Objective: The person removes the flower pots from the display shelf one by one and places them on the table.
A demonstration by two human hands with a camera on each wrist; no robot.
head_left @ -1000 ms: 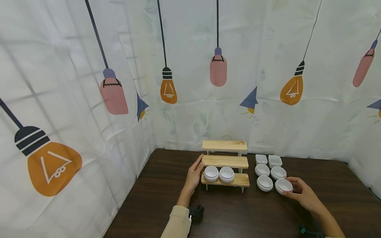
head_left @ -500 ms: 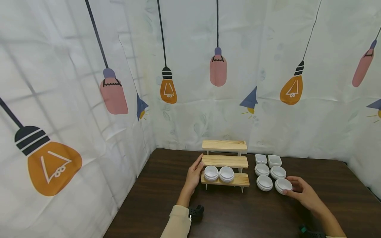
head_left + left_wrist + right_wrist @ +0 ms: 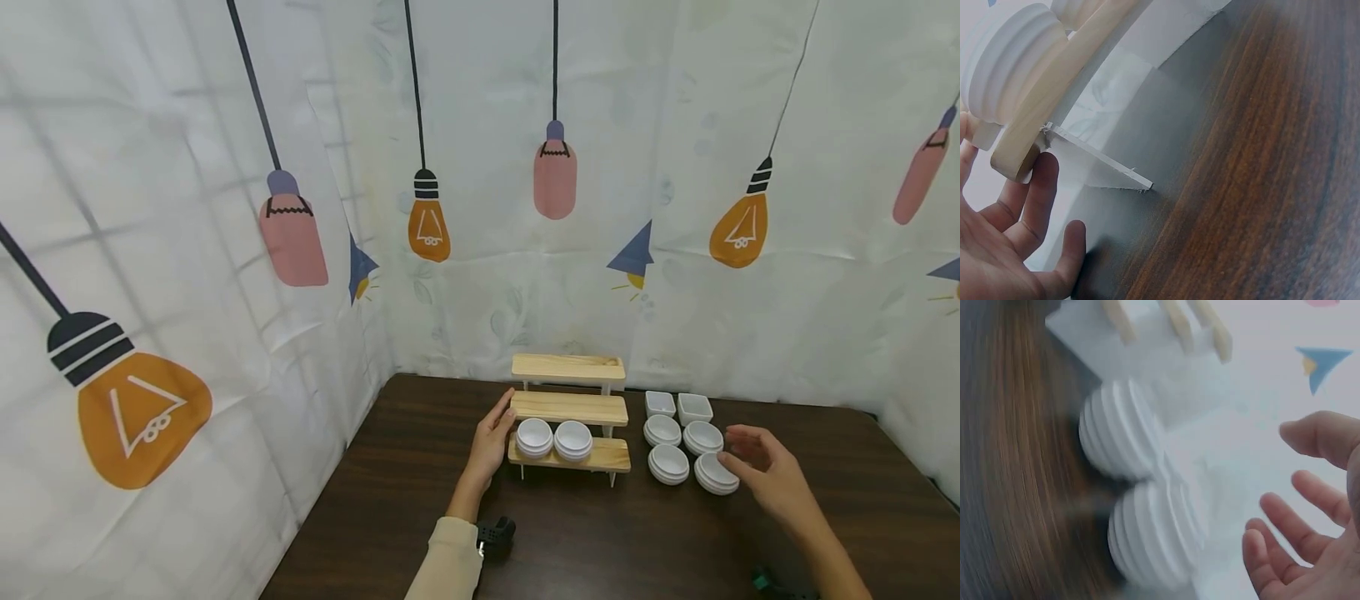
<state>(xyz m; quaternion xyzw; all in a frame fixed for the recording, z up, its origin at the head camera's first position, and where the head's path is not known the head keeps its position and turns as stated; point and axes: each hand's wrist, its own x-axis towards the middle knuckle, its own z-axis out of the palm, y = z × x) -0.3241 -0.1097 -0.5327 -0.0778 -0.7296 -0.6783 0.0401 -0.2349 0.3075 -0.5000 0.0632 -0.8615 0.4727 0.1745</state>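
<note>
A three-tier wooden display rack (image 3: 567,407) with light planks on pale legs stands on the table. My left hand (image 3: 487,446) rests against its left end. In the left wrist view, loosely bent fingers (image 3: 1040,200) touch the end of a plank. Two stacks of white round bowls sit on the lowest tier, the left stack (image 3: 534,437) beside the right stack (image 3: 573,440). My right hand (image 3: 768,475) hovers just over the front right bowl stack (image 3: 714,477), partly covering it. Nothing lies between its spread fingers in the right wrist view, where ribbed bowls (image 3: 1157,534) look blurred.
More white bowl stacks stand right of the rack: a front left stack (image 3: 668,463), two middle stacks (image 3: 662,430), and square dishes (image 3: 694,407) at the back. A printed curtain (image 3: 465,317) hangs behind the dark wooden table (image 3: 600,542).
My right hand has let go of the front right bowl stack and lifted slightly, its fingers now apart. The bowls stay in place. My left hand has stayed at the rack.
</note>
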